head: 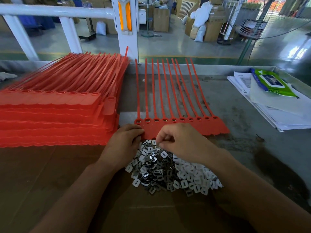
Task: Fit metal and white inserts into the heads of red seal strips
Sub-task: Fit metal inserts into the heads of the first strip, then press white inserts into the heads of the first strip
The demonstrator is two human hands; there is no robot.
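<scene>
Left hand [123,145], fingers curled, grips the red seal strips [193,127]; right hand [182,142], palm down, pinches an insert [157,145].

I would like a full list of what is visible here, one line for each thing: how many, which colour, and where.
seal strip row: one row of ten, red, middle of the table
seal strip stack: one tall stack, red, left
insert pile: one heap, metal grey and white, in front of the row
cardboard sheet: one, brown, near side, under the pile
table: one, grey, stained
papers: several, white, right
wipes pack: one, green and blue, on the papers
railing: one, white, behind the table
left hand: holds the row's left edge
right hand: pinches an insert at the pile's far edge
</scene>
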